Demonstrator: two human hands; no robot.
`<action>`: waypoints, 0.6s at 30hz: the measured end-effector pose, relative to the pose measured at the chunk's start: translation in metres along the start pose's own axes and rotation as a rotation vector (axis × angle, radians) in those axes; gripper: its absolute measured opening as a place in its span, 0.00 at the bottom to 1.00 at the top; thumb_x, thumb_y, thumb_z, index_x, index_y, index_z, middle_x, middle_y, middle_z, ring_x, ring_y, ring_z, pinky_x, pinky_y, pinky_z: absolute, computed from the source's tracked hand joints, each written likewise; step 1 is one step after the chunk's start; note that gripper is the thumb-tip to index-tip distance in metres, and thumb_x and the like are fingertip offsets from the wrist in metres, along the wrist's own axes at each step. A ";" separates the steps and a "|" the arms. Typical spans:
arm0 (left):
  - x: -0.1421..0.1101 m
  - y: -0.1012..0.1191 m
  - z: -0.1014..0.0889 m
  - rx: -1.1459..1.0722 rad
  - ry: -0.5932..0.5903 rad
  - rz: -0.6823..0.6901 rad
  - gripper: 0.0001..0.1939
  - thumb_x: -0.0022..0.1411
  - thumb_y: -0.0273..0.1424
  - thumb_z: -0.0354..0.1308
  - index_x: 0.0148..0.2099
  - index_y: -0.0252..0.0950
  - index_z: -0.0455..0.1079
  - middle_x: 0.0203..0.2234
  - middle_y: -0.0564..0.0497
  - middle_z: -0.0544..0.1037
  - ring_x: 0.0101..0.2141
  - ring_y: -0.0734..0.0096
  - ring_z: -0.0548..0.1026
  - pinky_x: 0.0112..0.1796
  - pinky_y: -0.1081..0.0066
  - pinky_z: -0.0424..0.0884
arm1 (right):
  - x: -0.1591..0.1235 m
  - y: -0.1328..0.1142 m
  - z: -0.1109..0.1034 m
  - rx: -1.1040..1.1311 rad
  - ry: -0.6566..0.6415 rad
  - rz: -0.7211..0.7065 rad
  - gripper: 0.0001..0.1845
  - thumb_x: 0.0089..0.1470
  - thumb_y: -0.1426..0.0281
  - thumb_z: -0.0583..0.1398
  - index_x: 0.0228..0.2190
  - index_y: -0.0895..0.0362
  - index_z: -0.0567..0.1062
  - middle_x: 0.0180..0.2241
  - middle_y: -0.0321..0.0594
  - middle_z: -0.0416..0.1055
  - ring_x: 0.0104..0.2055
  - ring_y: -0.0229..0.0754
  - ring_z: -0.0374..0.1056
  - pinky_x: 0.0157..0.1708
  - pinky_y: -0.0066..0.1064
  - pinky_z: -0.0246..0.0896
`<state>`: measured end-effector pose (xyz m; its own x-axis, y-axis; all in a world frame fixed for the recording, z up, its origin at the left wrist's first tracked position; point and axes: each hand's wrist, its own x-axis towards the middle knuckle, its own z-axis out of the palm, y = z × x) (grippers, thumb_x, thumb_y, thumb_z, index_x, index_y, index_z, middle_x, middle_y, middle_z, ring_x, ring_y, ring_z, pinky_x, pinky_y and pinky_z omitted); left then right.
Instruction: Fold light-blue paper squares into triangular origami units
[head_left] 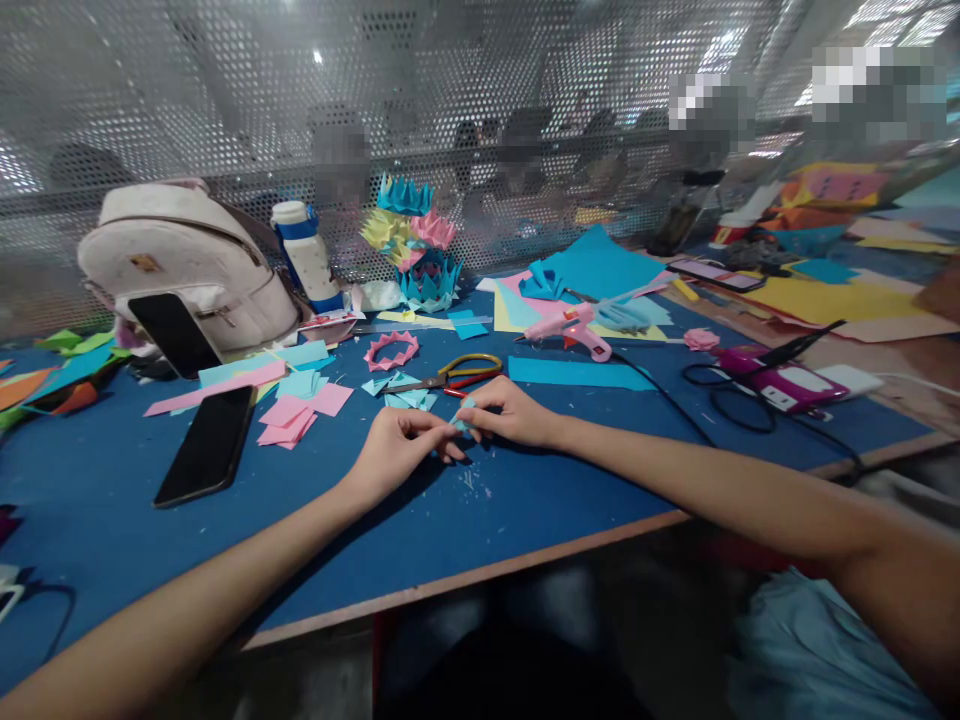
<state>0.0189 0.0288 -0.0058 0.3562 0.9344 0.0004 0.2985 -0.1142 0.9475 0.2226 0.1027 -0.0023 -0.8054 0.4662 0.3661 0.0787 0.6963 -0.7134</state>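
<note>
Over the blue tabletop, my left hand (409, 440) and my right hand (510, 412) meet and pinch one small light-blue piece of paper (461, 418) between their fingertips. Much of the paper is hidden by the fingers. Just beyond the hands lie scissors (442, 380) with yellow and red handles, partly over a small pile of light-blue paper pieces (409, 395). A pink zigzag paper ring (391, 351) sits behind them. To the left rest several pink paper squares (289, 420), and a blue paper strip (574, 373) lies to the right.
A pink glue gun (574, 328) with a black cord lies right of centre. Folded paper crowns (427, 280) are stacked at the back beside a bottle (307, 255) and a backpack (184, 265). A phone (206, 447) lies at left; a magenta device (780, 380) is at right.
</note>
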 end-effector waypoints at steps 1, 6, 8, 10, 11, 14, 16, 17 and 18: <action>0.000 -0.001 0.000 0.007 0.003 0.000 0.14 0.71 0.38 0.58 0.51 0.33 0.71 0.43 0.47 0.76 0.38 0.67 0.77 0.40 0.63 0.77 | 0.000 -0.001 0.000 -0.006 0.004 -0.002 0.32 0.66 0.52 0.52 0.18 0.59 0.71 0.16 0.36 0.67 0.19 0.33 0.62 0.24 0.24 0.55; 0.001 0.000 -0.003 0.045 0.028 0.000 0.14 0.71 0.38 0.58 0.52 0.33 0.70 0.44 0.47 0.76 0.40 0.66 0.77 0.41 0.62 0.77 | 0.001 -0.005 0.000 -0.030 0.053 -0.003 0.32 0.66 0.52 0.52 0.18 0.59 0.70 0.16 0.34 0.66 0.20 0.33 0.62 0.25 0.25 0.56; 0.001 0.002 -0.005 0.061 0.031 0.001 0.14 0.71 0.38 0.58 0.52 0.33 0.70 0.45 0.47 0.76 0.40 0.66 0.77 0.41 0.62 0.77 | 0.001 -0.006 0.001 -0.038 0.078 -0.001 0.32 0.66 0.51 0.52 0.18 0.59 0.70 0.16 0.34 0.66 0.20 0.33 0.61 0.25 0.25 0.56; 0.001 0.003 -0.005 0.076 0.037 -0.001 0.14 0.71 0.38 0.58 0.52 0.33 0.70 0.45 0.47 0.76 0.40 0.66 0.77 0.41 0.62 0.77 | 0.002 -0.007 0.001 -0.044 0.096 -0.002 0.33 0.65 0.50 0.52 0.17 0.58 0.70 0.15 0.34 0.65 0.20 0.33 0.61 0.26 0.25 0.56; 0.001 0.004 -0.005 0.084 0.041 -0.002 0.14 0.71 0.38 0.58 0.52 0.33 0.70 0.44 0.47 0.76 0.40 0.66 0.77 0.41 0.62 0.77 | 0.002 -0.007 0.001 -0.047 0.101 -0.004 0.33 0.65 0.50 0.52 0.17 0.58 0.70 0.15 0.34 0.65 0.20 0.33 0.61 0.26 0.26 0.56; 0.001 0.003 -0.005 0.107 0.058 -0.004 0.14 0.71 0.38 0.58 0.52 0.33 0.70 0.44 0.47 0.76 0.40 0.66 0.77 0.41 0.62 0.77 | 0.002 -0.006 0.002 -0.052 0.111 -0.015 0.33 0.65 0.50 0.52 0.17 0.58 0.70 0.15 0.34 0.65 0.19 0.33 0.61 0.26 0.26 0.56; 0.001 0.002 -0.004 0.122 0.072 0.003 0.15 0.71 0.38 0.58 0.52 0.33 0.70 0.44 0.47 0.76 0.40 0.66 0.77 0.41 0.62 0.77 | 0.002 -0.005 0.002 -0.055 0.114 -0.018 0.33 0.65 0.50 0.53 0.17 0.59 0.70 0.15 0.34 0.65 0.19 0.33 0.62 0.25 0.25 0.56; 0.001 0.001 -0.004 0.129 0.077 0.009 0.14 0.71 0.38 0.58 0.52 0.33 0.70 0.44 0.47 0.76 0.39 0.66 0.77 0.40 0.62 0.77 | 0.002 -0.005 0.002 -0.057 0.115 -0.018 0.33 0.65 0.50 0.53 0.17 0.59 0.70 0.15 0.34 0.65 0.19 0.33 0.62 0.25 0.25 0.56; 0.001 0.001 -0.004 0.135 0.082 0.018 0.14 0.71 0.38 0.57 0.52 0.33 0.70 0.44 0.47 0.76 0.39 0.66 0.77 0.40 0.63 0.77 | 0.002 -0.004 0.002 -0.060 0.115 -0.015 0.33 0.65 0.50 0.52 0.17 0.59 0.71 0.15 0.34 0.65 0.19 0.33 0.62 0.24 0.25 0.55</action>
<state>0.0165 0.0312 -0.0038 0.2908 0.9556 0.0482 0.4112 -0.1704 0.8955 0.2194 0.1001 0.0004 -0.7345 0.5121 0.4452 0.1043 0.7335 -0.6717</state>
